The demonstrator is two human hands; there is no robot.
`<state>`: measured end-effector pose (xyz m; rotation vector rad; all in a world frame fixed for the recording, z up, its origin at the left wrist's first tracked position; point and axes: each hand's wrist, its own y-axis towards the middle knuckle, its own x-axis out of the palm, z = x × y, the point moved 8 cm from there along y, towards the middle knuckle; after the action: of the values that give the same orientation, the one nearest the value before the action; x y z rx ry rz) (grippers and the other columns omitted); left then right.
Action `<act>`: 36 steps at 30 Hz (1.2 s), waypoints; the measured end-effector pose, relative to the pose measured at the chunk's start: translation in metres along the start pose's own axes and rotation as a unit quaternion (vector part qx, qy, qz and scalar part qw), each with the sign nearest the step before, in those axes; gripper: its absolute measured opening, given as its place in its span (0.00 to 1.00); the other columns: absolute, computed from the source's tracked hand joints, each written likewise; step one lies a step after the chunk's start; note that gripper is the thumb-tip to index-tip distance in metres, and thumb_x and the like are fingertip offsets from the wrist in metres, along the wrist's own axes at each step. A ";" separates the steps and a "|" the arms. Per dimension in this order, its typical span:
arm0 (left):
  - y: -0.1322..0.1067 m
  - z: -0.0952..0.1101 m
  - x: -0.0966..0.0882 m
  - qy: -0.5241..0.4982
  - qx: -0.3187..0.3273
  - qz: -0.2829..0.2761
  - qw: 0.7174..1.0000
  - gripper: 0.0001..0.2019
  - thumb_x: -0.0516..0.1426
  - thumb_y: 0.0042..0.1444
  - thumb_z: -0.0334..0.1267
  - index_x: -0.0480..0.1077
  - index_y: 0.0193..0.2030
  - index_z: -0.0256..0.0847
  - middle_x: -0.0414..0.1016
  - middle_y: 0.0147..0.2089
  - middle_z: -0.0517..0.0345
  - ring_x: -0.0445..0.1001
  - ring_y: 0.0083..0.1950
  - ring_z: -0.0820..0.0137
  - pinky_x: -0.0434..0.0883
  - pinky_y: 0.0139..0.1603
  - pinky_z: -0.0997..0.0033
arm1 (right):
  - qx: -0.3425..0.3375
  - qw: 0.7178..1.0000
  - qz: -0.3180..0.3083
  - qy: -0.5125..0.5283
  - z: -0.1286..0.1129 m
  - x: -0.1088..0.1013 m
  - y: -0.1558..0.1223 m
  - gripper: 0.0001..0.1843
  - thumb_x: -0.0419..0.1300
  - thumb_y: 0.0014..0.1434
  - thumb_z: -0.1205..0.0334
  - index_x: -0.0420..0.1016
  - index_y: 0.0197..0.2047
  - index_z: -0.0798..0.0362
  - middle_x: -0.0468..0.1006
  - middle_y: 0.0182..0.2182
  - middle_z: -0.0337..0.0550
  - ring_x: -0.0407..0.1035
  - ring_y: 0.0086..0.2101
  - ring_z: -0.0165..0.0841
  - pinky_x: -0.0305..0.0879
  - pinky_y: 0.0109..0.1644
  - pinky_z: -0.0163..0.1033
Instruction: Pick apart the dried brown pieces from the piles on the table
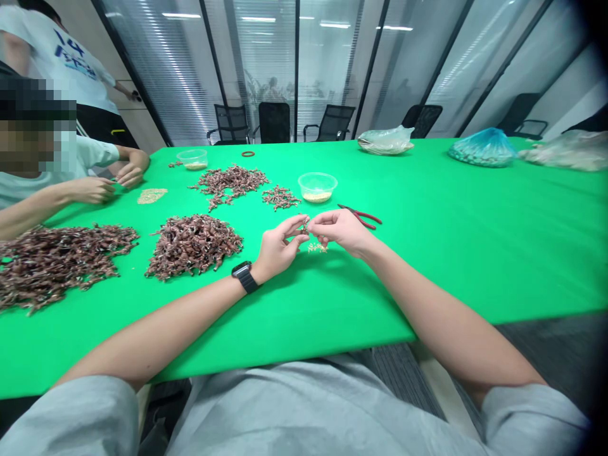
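Observation:
My left hand (280, 247), with a black watch on the wrist, and my right hand (339, 229) meet above the green table (451, 240). Both pinch one small brown pod (304, 228) between their fingertips. Right below them lies a small heap of pale seeds (316, 247). A big pile of brown pods (192, 244) sits just left of my left hand. Red-handled pliers (361, 216) lie behind my right hand. A clear bowl with pale seeds (317, 187) stands a little farther back.
More pod piles lie at the far left (52, 263) and mid-table (230, 182). A second clear bowl (192, 159) stands at the back. A seated person's hands (111, 180) work at the left; another person stands behind. Plastic bags (482, 149) lie at the back right.

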<state>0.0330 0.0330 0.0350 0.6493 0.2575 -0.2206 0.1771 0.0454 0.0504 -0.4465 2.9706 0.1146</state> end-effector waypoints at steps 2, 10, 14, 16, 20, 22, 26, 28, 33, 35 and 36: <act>0.000 -0.001 0.000 -0.001 -0.002 0.002 1.000 0.22 0.61 0.62 0.42 0.69 0.62 0.41 0.75 0.62 0.46 0.82 0.52 0.58 0.82 0.30 0.74 | -0.009 1.000 -0.003 -0.005 0.000 0.000 0.000 0.13 0.71 0.47 0.54 0.80 0.30 0.56 0.73 0.21 0.40 0.64 0.23 0.27 0.63 0.27 0.35; 0.000 0.000 0.000 -0.009 -0.002 0.004 1.000 0.22 0.61 0.62 0.41 0.69 0.62 0.40 0.75 0.61 0.45 0.82 0.51 0.58 0.81 0.29 0.75 | -0.028 0.999 -0.023 -0.019 -0.001 0.000 0.001 0.16 0.71 0.48 0.51 0.79 0.31 0.56 0.75 0.23 0.41 0.65 0.23 0.28 0.62 0.26 0.35; 0.000 0.000 -0.001 -0.009 -0.001 0.008 1.000 0.22 0.62 0.61 0.41 0.70 0.61 0.39 0.76 0.61 0.46 0.82 0.50 0.58 0.81 0.28 0.75 | -0.060 0.996 -0.001 -0.073 -0.011 0.001 -0.002 0.15 0.68 0.51 0.52 0.78 0.31 0.57 0.77 0.25 0.42 0.65 0.24 0.28 0.63 0.28 0.35; 0.000 0.000 -0.001 -0.011 -0.001 0.009 1.000 0.23 0.62 0.61 0.42 0.70 0.61 0.39 0.76 0.60 0.46 0.82 0.50 0.58 0.81 0.28 0.75 | -0.109 0.985 0.020 -0.132 -0.021 0.002 -0.004 0.12 0.65 0.53 0.55 0.78 0.31 0.57 0.78 0.26 0.43 0.67 0.26 0.29 0.64 0.31 0.35; -0.001 0.000 -0.001 -0.014 -0.002 0.014 1.000 0.23 0.62 0.61 0.42 0.70 0.62 0.40 0.77 0.59 0.47 0.83 0.48 0.59 0.82 0.29 0.74 | -0.212 0.946 0.042 -0.242 -0.037 0.007 -0.013 0.08 0.61 0.57 0.61 0.78 0.31 0.56 0.79 0.27 0.42 0.69 0.28 0.30 0.64 0.35 0.36; -0.002 0.001 -0.001 -0.016 0.000 0.014 1.000 0.23 0.62 0.61 0.42 0.70 0.62 0.40 0.77 0.59 0.48 0.83 0.47 0.60 0.82 0.30 0.73 | -0.242 0.927 0.043 -0.285 -0.040 0.010 -0.016 0.07 0.60 0.58 0.62 0.77 0.31 0.55 0.78 0.27 0.42 0.68 0.27 0.30 0.62 0.34 0.35; -0.003 0.002 -0.001 -0.003 0.011 0.009 1.000 0.21 0.60 0.62 0.40 0.71 0.61 0.40 0.78 0.58 0.49 0.83 0.47 0.62 0.83 0.31 0.73 | -0.256 0.915 0.035 -0.309 -0.038 0.015 -0.018 0.08 0.59 0.59 0.63 0.76 0.31 0.55 0.76 0.26 0.41 0.67 0.26 0.29 0.60 0.32 0.35; -0.003 0.003 -0.002 0.021 0.026 0.006 0.999 0.20 0.59 0.62 0.38 0.71 0.61 0.40 0.79 0.57 0.50 0.83 0.48 0.63 0.83 0.33 0.74 | -0.239 0.927 0.028 -0.287 -0.035 0.015 -0.016 0.08 0.59 0.58 0.62 0.76 0.31 0.55 0.76 0.25 0.41 0.67 0.27 0.29 0.60 0.32 0.35; -0.004 0.009 -0.004 0.122 0.088 -0.008 0.989 0.20 0.56 0.63 0.32 0.71 0.61 0.41 0.78 0.59 0.51 0.82 0.50 0.66 0.81 0.40 0.75 | -0.102 0.984 0.005 -0.149 -0.016 0.011 -0.008 0.07 0.62 0.54 0.61 0.75 0.28 0.55 0.76 0.23 0.41 0.69 0.25 0.30 0.63 0.30 0.35; -0.005 0.011 -0.003 0.153 0.110 -0.017 0.982 0.20 0.56 0.64 0.32 0.71 0.62 0.43 0.78 0.58 0.52 0.82 0.50 0.67 0.80 0.44 0.73 | -0.040 0.995 -0.014 -0.089 -0.006 0.011 -0.005 0.07 0.63 0.53 0.61 0.74 0.27 0.55 0.75 0.21 0.41 0.68 0.23 0.29 0.63 0.28 0.35; -0.005 0.012 -0.003 0.162 0.117 -0.021 0.980 0.20 0.56 0.64 0.32 0.71 0.62 0.43 0.78 0.58 0.52 0.82 0.50 0.67 0.80 0.45 0.73 | -0.016 0.998 -0.023 -0.063 -0.002 0.011 -0.005 0.07 0.64 0.52 0.61 0.75 0.26 0.55 0.74 0.21 0.40 0.67 0.23 0.29 0.63 0.28 0.35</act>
<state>0.0309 0.0224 0.0419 0.9151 0.5647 -0.1861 0.1682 0.0377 0.0509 -0.4934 2.8355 0.1787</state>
